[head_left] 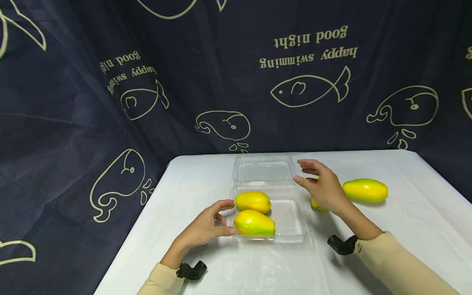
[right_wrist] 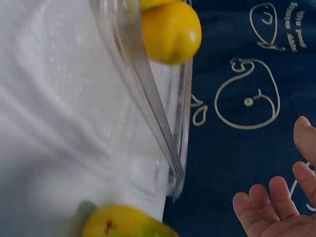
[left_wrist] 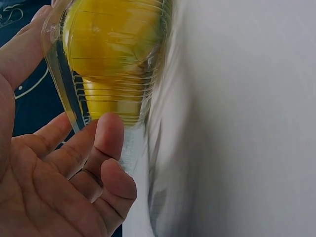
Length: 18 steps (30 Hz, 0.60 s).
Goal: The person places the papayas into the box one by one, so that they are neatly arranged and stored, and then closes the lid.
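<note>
A clear plastic clamshell box (head_left: 289,219) lies with its lid (head_left: 263,171) folded back. Side by side in its left half are two yellow-green papayas, the rear papaya (head_left: 252,201) and the front papaya (head_left: 254,223). My left hand (head_left: 203,227) is at the box's left edge, thumb and fingers spread and loosely bent; light contact with the rim is hard to tell. To the right of the box, my right hand (head_left: 324,186) hovers with fingers apart, holding nothing. It partly covers a third papaya (head_left: 317,205) on the table.
Another papaya (head_left: 365,190) lies farther right on the white-covered table (head_left: 409,229). A dark curtain (head_left: 236,82) with fish and whale drawings hangs behind the table and along its left side. Each wrist wears a black camera mount.
</note>
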Tool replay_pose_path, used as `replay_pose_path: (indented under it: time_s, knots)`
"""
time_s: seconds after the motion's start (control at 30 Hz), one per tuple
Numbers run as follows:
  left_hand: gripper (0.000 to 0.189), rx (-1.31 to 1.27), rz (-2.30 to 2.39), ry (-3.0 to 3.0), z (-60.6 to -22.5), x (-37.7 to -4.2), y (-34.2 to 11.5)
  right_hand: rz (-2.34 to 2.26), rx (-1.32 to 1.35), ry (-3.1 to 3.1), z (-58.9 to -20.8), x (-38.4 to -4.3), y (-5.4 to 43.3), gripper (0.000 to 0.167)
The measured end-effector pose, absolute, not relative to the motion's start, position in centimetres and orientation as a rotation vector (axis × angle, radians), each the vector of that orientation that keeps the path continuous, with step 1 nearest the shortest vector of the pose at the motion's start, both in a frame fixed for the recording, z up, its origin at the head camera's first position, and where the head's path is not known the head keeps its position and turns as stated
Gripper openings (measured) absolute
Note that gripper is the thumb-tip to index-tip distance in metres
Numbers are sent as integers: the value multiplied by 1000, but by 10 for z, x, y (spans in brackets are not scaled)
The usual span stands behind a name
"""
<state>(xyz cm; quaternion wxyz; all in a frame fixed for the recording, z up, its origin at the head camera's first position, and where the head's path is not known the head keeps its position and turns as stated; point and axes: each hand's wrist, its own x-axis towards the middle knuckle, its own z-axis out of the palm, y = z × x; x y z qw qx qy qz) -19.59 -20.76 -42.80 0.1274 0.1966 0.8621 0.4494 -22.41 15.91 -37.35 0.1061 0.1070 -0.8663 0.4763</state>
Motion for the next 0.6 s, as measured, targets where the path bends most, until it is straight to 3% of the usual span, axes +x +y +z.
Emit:
replay_pose_path:
  time_s: [0.6]
  knots:
    - [81, 570, 1301, 2523, -431, -198, -207, 1170, 187, -2548, -366, -217, 225, 56]
